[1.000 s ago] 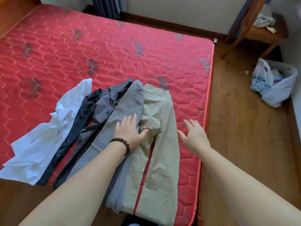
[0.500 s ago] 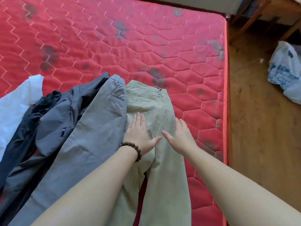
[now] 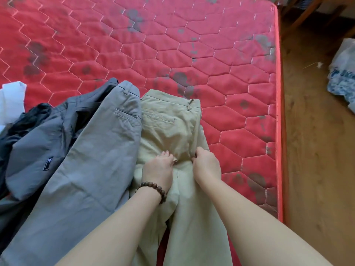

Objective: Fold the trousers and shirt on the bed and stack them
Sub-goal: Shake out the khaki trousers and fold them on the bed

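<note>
Beige trousers lie lengthwise on the red quilted mattress, waistband away from me. My left hand, with a bead bracelet on its wrist, pinches the fabric at the crotch. My right hand grips the same fabric just to the right. Grey trousers lie alongside on the left, overlapping a dark grey garment and a black one. A white shirt shows at the far left edge.
The mattress's right edge runs down beside a wooden floor. A white plastic bag sits on the floor at right. Wooden furniture legs stand at the top right.
Both hands went from lying flat and open on the beige trousers to closing on the fabric at the crotch. The view has moved closer to the bed.
</note>
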Tool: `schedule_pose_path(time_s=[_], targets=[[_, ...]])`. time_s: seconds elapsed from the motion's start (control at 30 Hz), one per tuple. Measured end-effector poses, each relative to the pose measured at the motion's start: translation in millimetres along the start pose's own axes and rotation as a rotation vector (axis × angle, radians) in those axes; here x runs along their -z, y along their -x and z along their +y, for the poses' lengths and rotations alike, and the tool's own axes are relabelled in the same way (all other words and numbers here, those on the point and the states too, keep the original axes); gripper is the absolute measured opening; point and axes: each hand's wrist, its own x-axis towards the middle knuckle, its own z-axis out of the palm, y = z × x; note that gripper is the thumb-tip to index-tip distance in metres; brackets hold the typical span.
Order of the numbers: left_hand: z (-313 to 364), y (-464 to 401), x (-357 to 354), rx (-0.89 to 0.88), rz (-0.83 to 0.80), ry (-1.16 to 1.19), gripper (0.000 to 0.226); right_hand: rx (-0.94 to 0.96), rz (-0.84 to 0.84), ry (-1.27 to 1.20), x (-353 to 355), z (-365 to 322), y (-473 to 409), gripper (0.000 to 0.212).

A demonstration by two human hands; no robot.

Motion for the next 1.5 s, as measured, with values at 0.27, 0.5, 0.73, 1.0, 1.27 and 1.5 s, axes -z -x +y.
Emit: schedule_pose_path(time_s=[0.27, 0.5, 0.73, 1.0, 1.27, 1.5], targets=[[14, 66, 8, -0.049, 0.039, 0.136, 0.014, 0.060, -0.019, -0.031, -11, 41, 82, 0.019], [43, 178, 5, -0.066, -0.290, 0.154, 0.023, -0.116, -0.169, -0.031, -3, 76, 194, 0.014], [54, 181, 29, -0.130, -0.161, 0.248, 0.048, -0.037, 0.118, -0.048, 26, 65, 197, 0.031], [12, 50, 19, 0.063, -0.162, -0.116, 0.103, 0.158, -0.081, 0.134, 10, 44, 89, 0.083], [21, 63, 7, 0.091, -0.026, -0.025, 0.023, 0.127, -0.201, 0.211, -27, 63, 88, 0.072], [66, 128, 52, -0.263, 0.137, 0.134, 0.020, -0.327, -0.228, -0.705, 38, 22, 113, 0.084]])
